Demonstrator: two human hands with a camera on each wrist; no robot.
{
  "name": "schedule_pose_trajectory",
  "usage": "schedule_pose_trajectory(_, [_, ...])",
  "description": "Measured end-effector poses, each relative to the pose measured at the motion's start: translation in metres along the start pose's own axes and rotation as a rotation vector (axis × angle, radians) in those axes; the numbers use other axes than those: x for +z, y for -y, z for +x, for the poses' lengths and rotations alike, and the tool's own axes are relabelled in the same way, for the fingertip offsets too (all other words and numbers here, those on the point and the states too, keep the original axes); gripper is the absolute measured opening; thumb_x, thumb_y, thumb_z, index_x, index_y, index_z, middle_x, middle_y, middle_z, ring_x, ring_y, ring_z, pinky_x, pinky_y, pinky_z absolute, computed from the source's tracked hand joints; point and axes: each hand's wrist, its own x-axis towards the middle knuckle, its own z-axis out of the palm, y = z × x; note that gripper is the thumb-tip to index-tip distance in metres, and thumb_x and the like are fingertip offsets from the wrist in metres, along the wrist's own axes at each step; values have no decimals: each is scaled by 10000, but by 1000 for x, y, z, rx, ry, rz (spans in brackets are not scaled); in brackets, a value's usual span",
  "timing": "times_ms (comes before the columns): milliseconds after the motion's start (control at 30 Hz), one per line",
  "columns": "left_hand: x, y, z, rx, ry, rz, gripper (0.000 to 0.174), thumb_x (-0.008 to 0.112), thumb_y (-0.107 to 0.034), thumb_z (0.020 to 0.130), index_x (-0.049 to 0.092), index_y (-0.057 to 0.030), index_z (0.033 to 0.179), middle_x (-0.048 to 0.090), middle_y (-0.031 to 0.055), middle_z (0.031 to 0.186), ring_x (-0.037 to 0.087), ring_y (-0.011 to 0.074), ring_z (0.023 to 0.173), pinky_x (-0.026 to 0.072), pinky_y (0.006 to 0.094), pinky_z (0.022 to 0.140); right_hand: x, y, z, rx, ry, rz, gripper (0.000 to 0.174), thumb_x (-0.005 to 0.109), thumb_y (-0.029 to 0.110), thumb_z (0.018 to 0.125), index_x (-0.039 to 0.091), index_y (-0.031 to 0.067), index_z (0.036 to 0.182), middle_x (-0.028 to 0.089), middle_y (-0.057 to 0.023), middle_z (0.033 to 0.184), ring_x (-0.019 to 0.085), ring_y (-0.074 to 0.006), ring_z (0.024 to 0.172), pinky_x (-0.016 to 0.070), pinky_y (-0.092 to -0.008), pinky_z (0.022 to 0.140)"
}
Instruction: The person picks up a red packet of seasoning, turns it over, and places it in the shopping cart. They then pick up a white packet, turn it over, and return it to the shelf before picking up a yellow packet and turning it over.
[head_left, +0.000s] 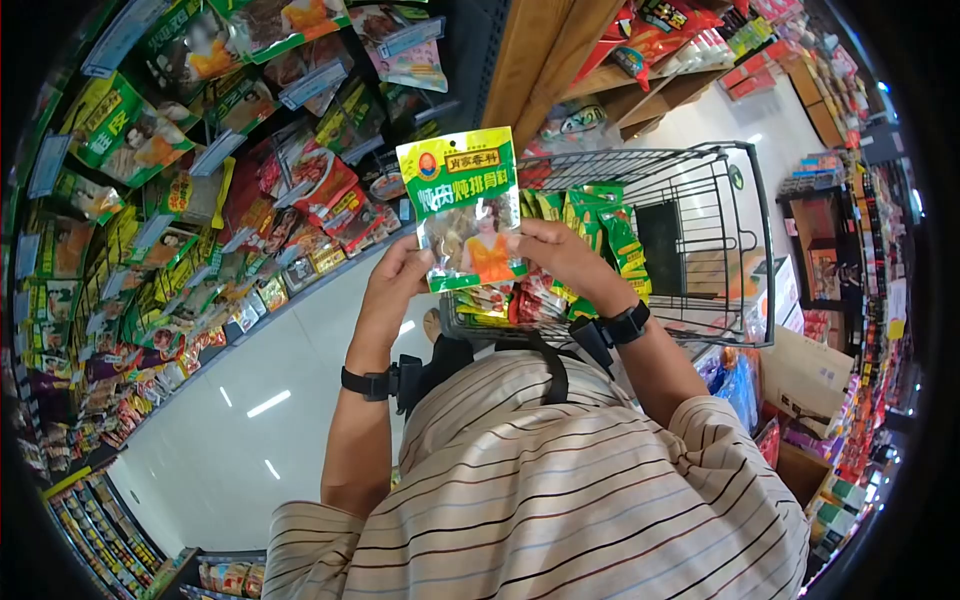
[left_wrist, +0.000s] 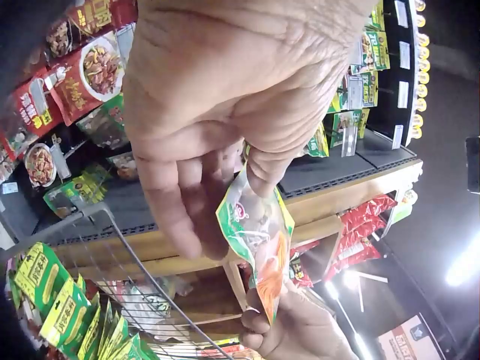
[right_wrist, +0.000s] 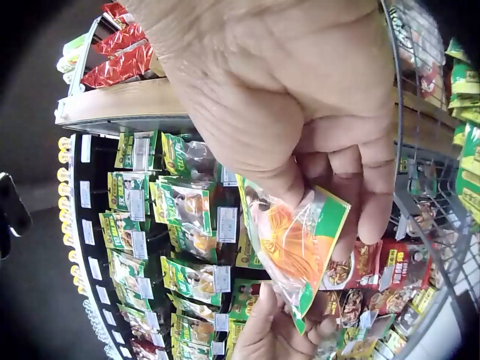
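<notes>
A green and yellow spice packet (head_left: 465, 215) with a clear window and an orange-clad figure printed on it is held upright, front facing up, between both hands. My left hand (head_left: 396, 275) pinches its left lower edge, thumb on the front. On the opposite edge, my right hand (head_left: 570, 255) pinches it with the thumb over the printed figure. The left wrist view shows the packet (left_wrist: 259, 232) bowed between the two hands. In the right wrist view the thumb presses on the packet (right_wrist: 289, 236) and the fingers curl behind it.
A wire shopping cart (head_left: 700, 240) stands just beyond the right hand, with several green and yellow packets (head_left: 610, 235) inside. Hanging packets fill the shelf rack (head_left: 150, 210) on the left. A wooden post (head_left: 535, 70) rises ahead. Pale floor tiles (head_left: 250, 400) lie at the left.
</notes>
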Motion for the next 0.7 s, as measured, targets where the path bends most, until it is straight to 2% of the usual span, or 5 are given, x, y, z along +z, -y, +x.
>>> schedule_pose_trajectory(267, [-15, -2, 21, -25, 44, 122, 357, 591, -251, 985, 566, -70, 1292, 635, -12, 1010, 557, 65, 862, 454, 231, 755, 10, -3, 5, -15, -106, -49, 241, 579, 257, 983, 667, 33, 1006, 557, 39, 786, 516, -44, 724, 436, -233, 629])
schedule_pose_trajectory(367, [-14, -9, 26, -6, 40, 190, 356, 585, -226, 987, 536, -65, 1300, 633, 43, 1164, 607, 117, 1014, 511, 294, 843, 11, -10, 7, -56, -130, -17, 237, 567, 239, 988, 654, 18, 990, 554, 33, 798, 503, -46, 744, 429, -236, 648])
schedule_pose_trajectory(433, [-17, -4, 32, 26, 31, 201, 390, 588, -233, 985, 509, -64, 1327, 615, 76, 1217, 590, 139, 1069, 503, 305, 871, 10, -10, 6, -46, -147, -3, 228, 558, 209, 992, 633, -6, 968, 556, 27, 812, 491, -49, 784, 430, -240, 700])
schedule_pose_trajectory(533, [-15, -6, 35, 99, 12, 282, 449, 594, -239, 981, 465, -42, 1363, 578, 128, 1286, 570, 180, 1134, 486, 318, 923, 6, -19, 7, -67, -194, -84, 216, 552, 190, 991, 618, -11, 948, 517, 34, 784, 457, -48, 750, 409, -248, 665])
schedule_pose_trajectory(700, [-3, -9, 37, 220, -4, 381, 521, 638, -187, 944, 432, 16, 1378, 522, 184, 1358, 543, 236, 1201, 473, 351, 974, 9, -10, 3, -66, -236, -34, 203, 550, 173, 990, 611, -12, 931, 494, 35, 762, 443, -49, 733, 401, -248, 648])
